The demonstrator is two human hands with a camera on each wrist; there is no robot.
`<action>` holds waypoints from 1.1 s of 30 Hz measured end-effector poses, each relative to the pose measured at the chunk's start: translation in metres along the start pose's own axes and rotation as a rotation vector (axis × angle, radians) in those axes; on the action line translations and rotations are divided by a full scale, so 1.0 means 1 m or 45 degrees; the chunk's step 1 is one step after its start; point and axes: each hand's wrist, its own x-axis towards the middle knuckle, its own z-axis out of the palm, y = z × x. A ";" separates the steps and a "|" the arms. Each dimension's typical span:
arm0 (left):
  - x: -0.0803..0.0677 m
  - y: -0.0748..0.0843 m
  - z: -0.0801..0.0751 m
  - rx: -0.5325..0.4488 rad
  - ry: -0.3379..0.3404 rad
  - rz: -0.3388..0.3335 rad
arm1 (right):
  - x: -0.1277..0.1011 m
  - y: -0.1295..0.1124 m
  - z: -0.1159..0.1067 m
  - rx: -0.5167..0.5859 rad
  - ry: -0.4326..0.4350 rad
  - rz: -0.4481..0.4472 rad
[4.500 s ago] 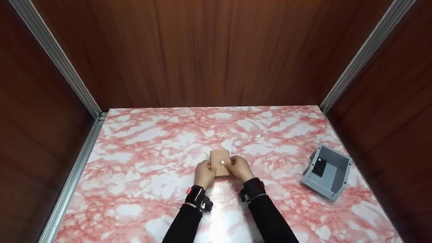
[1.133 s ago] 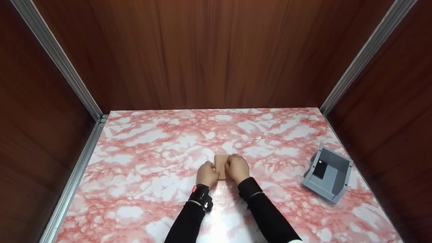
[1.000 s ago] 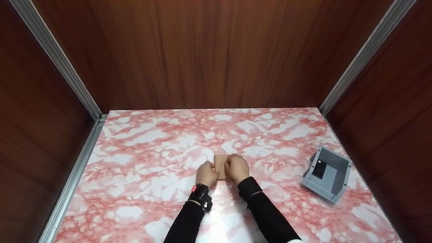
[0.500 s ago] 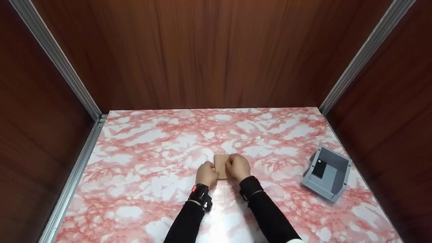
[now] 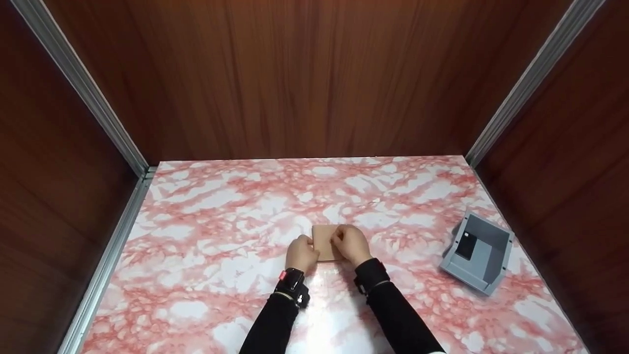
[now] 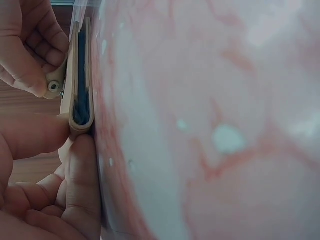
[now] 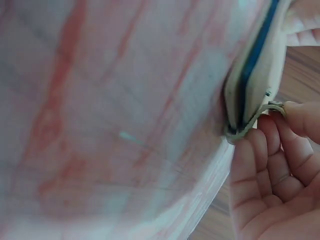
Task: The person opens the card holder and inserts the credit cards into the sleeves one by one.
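In the head view, a small tan wallet [image 5: 325, 241] lies flat on the pink-and-white marbled table [image 5: 206, 236], about midway across it and toward the near edge. The left hand [image 5: 300, 253] sits at the wallet's left near corner with its fingers curled in against the edge. The right hand [image 5: 351, 243] covers the wallet's right part, fingers bent down onto it. Both arms wear black sleeves with a dark band at each wrist. Well apart to the right, near the table's right edge, stands a grey open bin [image 5: 477, 259] with a dark piece inside. Brown wooden walls with metal corner strips close in the table on three sides.

In the left wrist view, the wallet [image 6: 80, 85] shows edge-on against the table [image 6: 210, 120], with a dark blue lining between its tan layers. The left hand [image 6: 45, 180] pinches its near end, thumb on one face and a finger [image 6: 82, 175] on the side next to the table. Farther along, the right hand [image 6: 30, 45] pinches a small tab with a metal snap [image 6: 53, 86].

In the right wrist view, the wallet [image 7: 257, 75] again appears edge-on, its blue lining visible. The right hand [image 7: 270, 185] holds the tab at the wallet's end between thumb and curled fingers [image 7: 250, 165]. Fingertips of the left hand [image 7: 305, 22] touch the far end.
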 end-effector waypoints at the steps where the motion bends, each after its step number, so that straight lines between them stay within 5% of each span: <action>1: 0.000 0.000 0.000 0.001 0.000 0.001 | 0.000 0.001 -0.001 0.010 0.011 0.008; 12: -0.002 0.003 -0.001 -0.002 -0.017 -0.072 | -0.002 0.012 -0.012 -0.040 0.159 -0.134; 33: -0.003 0.004 -0.002 0.011 0.015 -0.025 | -0.006 0.038 -0.028 -0.144 -0.001 0.082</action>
